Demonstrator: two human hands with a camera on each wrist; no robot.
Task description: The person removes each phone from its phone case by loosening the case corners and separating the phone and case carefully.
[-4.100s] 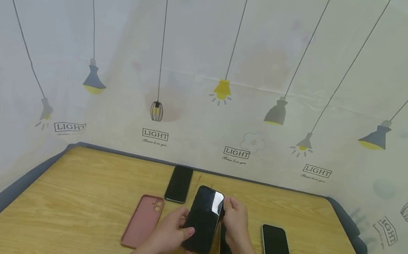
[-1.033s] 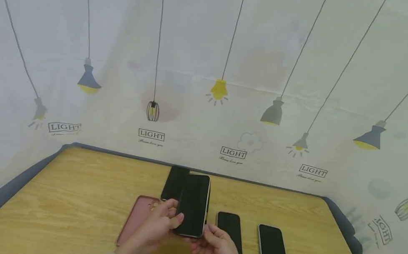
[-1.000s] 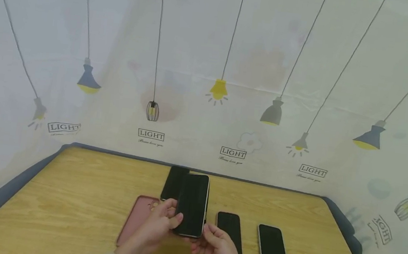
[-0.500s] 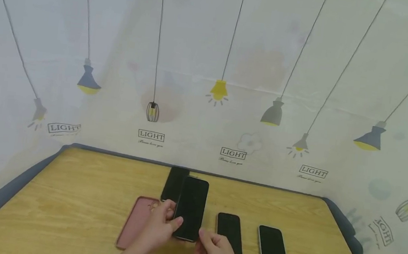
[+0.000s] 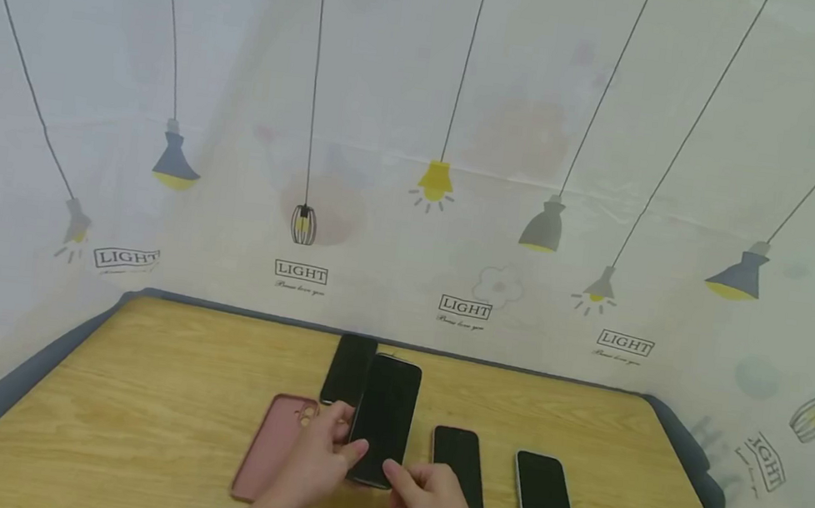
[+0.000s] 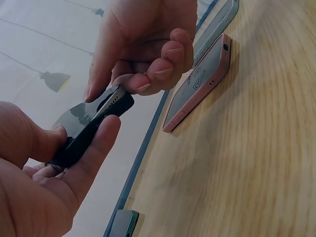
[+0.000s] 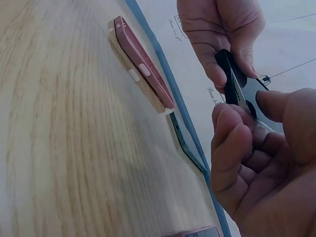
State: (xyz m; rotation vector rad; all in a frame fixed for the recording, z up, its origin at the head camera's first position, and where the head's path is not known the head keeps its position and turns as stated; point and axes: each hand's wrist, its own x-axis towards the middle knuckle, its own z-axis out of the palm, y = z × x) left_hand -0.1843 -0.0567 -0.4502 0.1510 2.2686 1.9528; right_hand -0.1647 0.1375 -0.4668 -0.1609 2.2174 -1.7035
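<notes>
Black phone (image 5: 386,415), left grip (image 5: 321,451) clasping side, right grip (image 5: 435,498) pinching corner

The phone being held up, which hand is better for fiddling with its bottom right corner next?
Probably the right hand: its thumb and fingers are at that corner of the phone. The left hand grips the opposite edge, seemingly better for steadying.

The left fingers (image 5: 353,452) hide part of the held phone (image 5: 387,415) — lower left
</notes>
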